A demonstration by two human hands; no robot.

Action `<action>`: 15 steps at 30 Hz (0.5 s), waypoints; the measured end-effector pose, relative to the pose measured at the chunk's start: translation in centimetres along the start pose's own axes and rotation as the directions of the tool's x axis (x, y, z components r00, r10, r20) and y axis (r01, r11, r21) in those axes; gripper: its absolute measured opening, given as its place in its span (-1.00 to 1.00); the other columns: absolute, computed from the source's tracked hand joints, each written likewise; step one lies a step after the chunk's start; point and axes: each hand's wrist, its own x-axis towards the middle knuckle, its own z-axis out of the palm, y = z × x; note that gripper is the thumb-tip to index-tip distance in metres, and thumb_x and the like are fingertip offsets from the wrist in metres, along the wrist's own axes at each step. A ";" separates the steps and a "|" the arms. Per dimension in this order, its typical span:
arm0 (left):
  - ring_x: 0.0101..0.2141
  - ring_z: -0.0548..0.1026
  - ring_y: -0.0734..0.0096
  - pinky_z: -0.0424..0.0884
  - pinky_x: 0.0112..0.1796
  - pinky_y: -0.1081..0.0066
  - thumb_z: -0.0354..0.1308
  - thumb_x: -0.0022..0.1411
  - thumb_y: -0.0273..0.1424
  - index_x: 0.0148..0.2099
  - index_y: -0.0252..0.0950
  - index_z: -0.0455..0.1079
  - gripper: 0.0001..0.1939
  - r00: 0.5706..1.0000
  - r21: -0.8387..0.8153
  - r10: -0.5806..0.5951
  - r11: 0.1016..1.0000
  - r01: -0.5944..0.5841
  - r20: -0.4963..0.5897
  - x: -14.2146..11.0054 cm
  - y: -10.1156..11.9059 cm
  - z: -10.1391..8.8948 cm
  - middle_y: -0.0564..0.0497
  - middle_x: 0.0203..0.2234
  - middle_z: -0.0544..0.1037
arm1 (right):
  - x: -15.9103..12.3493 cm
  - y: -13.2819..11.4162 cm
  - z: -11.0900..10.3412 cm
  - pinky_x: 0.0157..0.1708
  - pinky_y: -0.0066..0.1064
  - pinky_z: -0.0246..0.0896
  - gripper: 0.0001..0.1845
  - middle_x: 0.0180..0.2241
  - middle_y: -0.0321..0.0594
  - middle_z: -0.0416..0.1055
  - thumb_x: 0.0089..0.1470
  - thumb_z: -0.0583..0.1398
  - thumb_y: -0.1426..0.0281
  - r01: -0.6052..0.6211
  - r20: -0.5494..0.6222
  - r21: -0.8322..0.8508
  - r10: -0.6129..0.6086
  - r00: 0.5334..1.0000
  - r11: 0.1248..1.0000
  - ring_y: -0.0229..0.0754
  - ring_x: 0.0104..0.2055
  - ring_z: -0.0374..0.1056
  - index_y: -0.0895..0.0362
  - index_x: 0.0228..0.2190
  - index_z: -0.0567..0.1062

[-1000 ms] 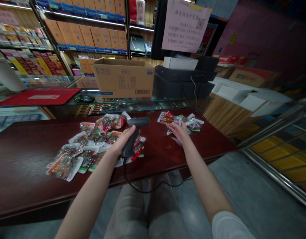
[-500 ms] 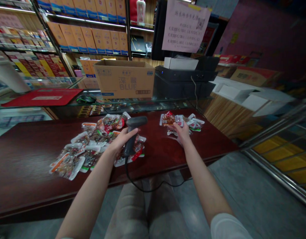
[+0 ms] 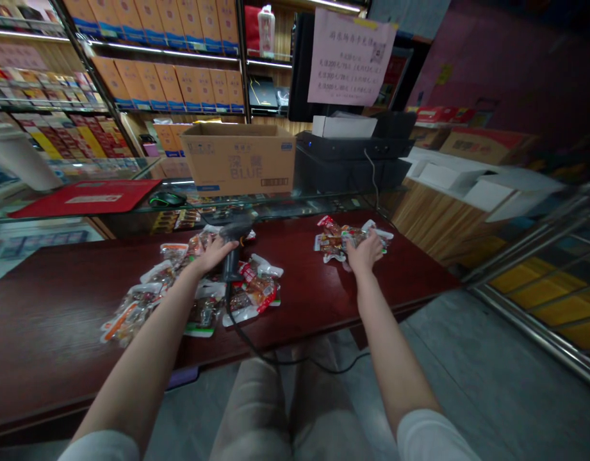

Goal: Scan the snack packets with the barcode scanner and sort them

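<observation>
My left hand [image 3: 213,255] is closed around the grip of a black barcode scanner [image 3: 232,259], holding it above a spread of clear snack packets [image 3: 203,314] with red, orange and green edges. The scanner's head is blurred, and its cable hangs down past the table edge. At the right of the table, my right hand [image 3: 366,251] rests on a smaller heap of similar snack packets [image 3: 330,243]. Its thumb and fingers curl over one packet, partly hiding it.
Behind the dark red table [image 3: 299,301] runs a glass counter with a cardboard box [image 3: 239,160], a mouse [image 3: 167,199], a red mat [image 3: 88,195] and a white cup [image 3: 20,157]. A monitor [image 3: 299,70] bears a paper notice. Metal railing [image 3: 539,326] stands at right.
My left hand has moved left with the scanner, away from the nearest packets. My right hand has shifted slightly right and put the packet it held down onto the right heap.
</observation>
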 end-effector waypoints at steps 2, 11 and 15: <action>0.26 0.13 -0.17 0.08 0.20 0.03 0.09 0.01 -0.03 -0.03 -0.21 0.47 -0.46 0.999 -0.047 -0.042 0.998 0.043 0.020 0.3 -0.3 0.3 -0.18 0.06 0.49 | -0.3 -0.1 0.2 0.09 0.24 -0.09 -0.33 0.12 0.30 0.21 -0.01 0.18 0.23 0.029 0.012 -0.011 -0.029 1.000 1.000 0.34 0.18 0.07 0.23 0.10 0.18; 0.24 0.17 -0.18 -0.01 0.24 0.04 0.12 0.00 0.00 -0.21 -0.21 0.50 -0.56 0.991 -0.164 -0.119 0.978 0.129 0.068 -1.1 0.5 1.5 -0.17 -0.05 0.56 | -0.8 -0.9 -0.3 0.13 0.23 -0.15 -0.41 0.11 0.26 0.21 0.01 0.13 0.32 0.085 0.014 -0.026 -0.085 0.996 0.996 0.28 0.20 0.04 0.24 0.08 0.19; 0.13 0.33 -0.10 0.04 0.22 0.11 0.07 0.04 -0.02 -0.34 -0.22 0.49 -0.61 0.989 -0.174 -0.092 0.978 0.111 0.117 -1.6 1.6 2.6 -0.13 -0.24 0.60 | -2.3 -2.9 -0.6 0.15 0.11 -0.05 -0.52 0.05 0.11 0.29 0.01 0.13 0.37 0.250 0.050 0.168 -0.261 0.964 0.954 0.17 0.14 0.14 0.19 0.01 0.30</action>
